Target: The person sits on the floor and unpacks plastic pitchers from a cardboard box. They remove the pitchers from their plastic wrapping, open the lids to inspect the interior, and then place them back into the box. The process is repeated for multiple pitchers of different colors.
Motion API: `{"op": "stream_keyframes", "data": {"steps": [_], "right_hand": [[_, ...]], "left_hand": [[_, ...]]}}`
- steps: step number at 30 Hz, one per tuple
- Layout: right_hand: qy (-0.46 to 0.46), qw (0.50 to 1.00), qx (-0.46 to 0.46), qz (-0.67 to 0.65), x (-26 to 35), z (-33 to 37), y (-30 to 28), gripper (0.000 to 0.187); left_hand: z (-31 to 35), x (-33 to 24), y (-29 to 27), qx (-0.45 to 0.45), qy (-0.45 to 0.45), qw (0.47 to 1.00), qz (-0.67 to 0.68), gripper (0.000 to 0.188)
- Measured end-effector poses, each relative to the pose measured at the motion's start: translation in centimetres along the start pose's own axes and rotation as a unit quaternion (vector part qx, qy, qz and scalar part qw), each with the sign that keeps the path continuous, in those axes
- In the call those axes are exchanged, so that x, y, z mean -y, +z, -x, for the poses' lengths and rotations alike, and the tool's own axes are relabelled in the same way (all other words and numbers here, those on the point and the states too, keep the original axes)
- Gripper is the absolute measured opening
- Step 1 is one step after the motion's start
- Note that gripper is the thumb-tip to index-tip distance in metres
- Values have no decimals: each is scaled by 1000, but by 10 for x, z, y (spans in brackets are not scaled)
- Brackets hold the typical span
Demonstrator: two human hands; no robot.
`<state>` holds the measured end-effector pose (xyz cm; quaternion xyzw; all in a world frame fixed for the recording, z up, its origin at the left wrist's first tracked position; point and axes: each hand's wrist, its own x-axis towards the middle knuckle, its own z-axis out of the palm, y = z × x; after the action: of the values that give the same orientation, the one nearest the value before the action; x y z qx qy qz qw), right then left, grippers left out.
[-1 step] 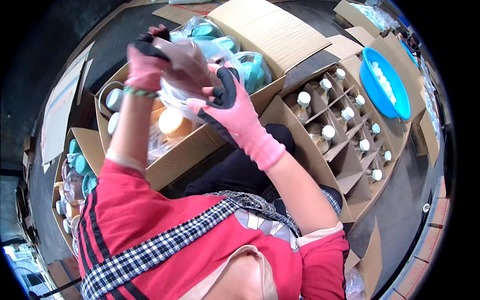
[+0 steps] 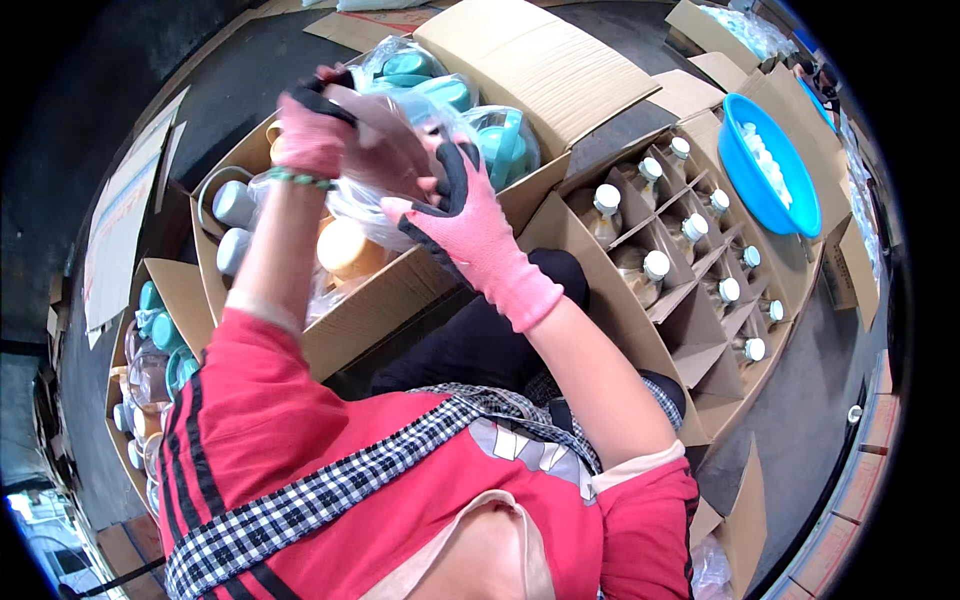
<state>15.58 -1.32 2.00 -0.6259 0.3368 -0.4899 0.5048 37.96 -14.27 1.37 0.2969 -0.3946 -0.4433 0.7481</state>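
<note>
I hold a smooth brown plastic vessel, blurred by motion, over the open carton; its exact kind is unclear. My left hand, in a pink and black glove, is closed round its left end. My right hand, gloved alike, curves its fingers and thumb about the right side, where a clear plastic bag bunches up. Below the bag stands an orange-lidded container. Bagged teal containers fill the carton's far end, and grey-white lidded ones sit at its left.
To the right, a divided carton holds several white-capped bottles. Beyond it, a blue basin contains small white caps. Another carton of containers stands at my left. A raised flap sticks out at the back.
My left hand and the brown plastic vessel have shifted a little to the right. My right hand has barely moved and stays at the vessel's right side.
</note>
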Motion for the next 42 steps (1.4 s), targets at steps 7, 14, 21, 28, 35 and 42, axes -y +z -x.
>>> {"op": "stream_keyframes", "data": {"steps": [7, 14, 21, 28, 35, 42], "right_hand": [[172, 985, -6, 14, -39, 63, -51, 38], [-43, 998, -45, 22, 48, 74, -88, 17], [-219, 953, -18, 210, 122, 74, -93, 26], [-231, 936, 44, 261, 136, 71, -95, 25], [-186, 945, 7, 268, 127, 84, -101, 14], [-177, 900, -79, 391, 93, 96, -118, 60]], "left_hand": [[113, 98, -43, 26, -104, 693, -713, 11], [103, 30, -18, 157, 50, 655, -738, 57], [92, 12, -15, 454, -263, 557, -643, 37], [33, 76, 15, 207, -121, 721, -650, 62], [54, 133, 60, 252, -219, 802, -496, 67], [23, 119, 5, 181, 27, 735, -653, 54]]}}
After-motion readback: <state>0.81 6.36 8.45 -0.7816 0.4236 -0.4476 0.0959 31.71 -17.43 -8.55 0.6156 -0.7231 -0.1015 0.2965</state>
